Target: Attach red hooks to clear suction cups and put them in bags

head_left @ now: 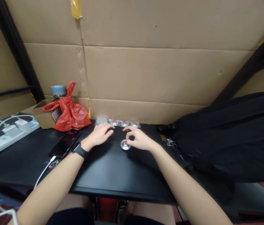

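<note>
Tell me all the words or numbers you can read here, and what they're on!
No words or numbers can be read.
Brown cardboard box beside the red plastic bag: a label shows, too blurred to read.
White power strip: blue marks, too small to read.
Round silver disc under the right hand: red spot, no letters visible.

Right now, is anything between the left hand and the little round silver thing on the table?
No. Only bare black table lies between the left hand and the small round metal disc. The right hand touches the disc's far side.
</note>
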### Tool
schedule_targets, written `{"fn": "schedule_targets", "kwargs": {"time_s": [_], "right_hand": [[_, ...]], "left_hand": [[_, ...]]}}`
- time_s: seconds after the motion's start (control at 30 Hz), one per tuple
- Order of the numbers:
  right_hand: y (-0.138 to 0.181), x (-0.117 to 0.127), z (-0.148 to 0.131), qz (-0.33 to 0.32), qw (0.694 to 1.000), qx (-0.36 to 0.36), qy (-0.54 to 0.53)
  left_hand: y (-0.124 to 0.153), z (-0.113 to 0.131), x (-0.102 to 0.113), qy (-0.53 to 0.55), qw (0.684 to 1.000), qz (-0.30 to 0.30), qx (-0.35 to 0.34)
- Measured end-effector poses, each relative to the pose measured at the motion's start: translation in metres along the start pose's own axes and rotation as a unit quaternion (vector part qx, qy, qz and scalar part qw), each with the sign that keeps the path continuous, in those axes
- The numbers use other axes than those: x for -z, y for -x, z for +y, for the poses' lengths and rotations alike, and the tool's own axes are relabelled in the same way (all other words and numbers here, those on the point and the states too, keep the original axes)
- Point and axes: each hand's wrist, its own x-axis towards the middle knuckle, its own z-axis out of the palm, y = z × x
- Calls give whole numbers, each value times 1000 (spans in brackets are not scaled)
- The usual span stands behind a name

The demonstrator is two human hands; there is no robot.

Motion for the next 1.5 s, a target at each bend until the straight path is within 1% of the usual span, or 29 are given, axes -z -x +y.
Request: {"fn": "schedule_targets", "kwargs": {"time_s": [0.07,0.13,0.27,0.33,0.4,0.47,0.57,0.63,0.7,0.83,0.97,1.13,1.27,1.37,1.5], "right_hand": [[1,2,2,-21,999,-6,24],[2,4,3,-40,998,-11,38],[2,8,8,-73,997,-7,29],[2,11,16,-63,998,-7,27],[3,14,29,-33,998,-29,49],[5,17,44,-7,993,-73,88],[9,18,66,-6,987,-130,99],[11,18,75,-12,985,-149,83],[12,17,80,-4,986,-152,69],[11,14,85,33,987,-150,49],[10,12,88,54,981,-177,52],[10,12,88,59,979,-196,24],[9,13,82,93,977,-193,15],[5,11,65,132,978,-157,-42],[-3,0,27,154,970,-88,-164]], "left_hand": [[0,-17,6,-38,998,21,39],[0,-30,10,-72,996,7,60],[2,-42,11,-77,995,-37,57],[2,-44,6,-76,995,-38,48],[1,-46,0,-83,995,-34,43],[1,-47,-6,-89,995,-32,42],[0,-47,-10,-86,995,-28,40],[1,-45,-11,-82,996,-27,36],[1,-43,-10,-81,996,-24,35],[0,-36,-5,-70,997,-2,41],[-3,-24,0,-6,999,28,41],[-4,-11,3,88,995,35,31],[-4,-3,4,123,990,58,37],[-4,1,2,148,985,75,41],[-4,8,-3,214,970,105,40]]}}
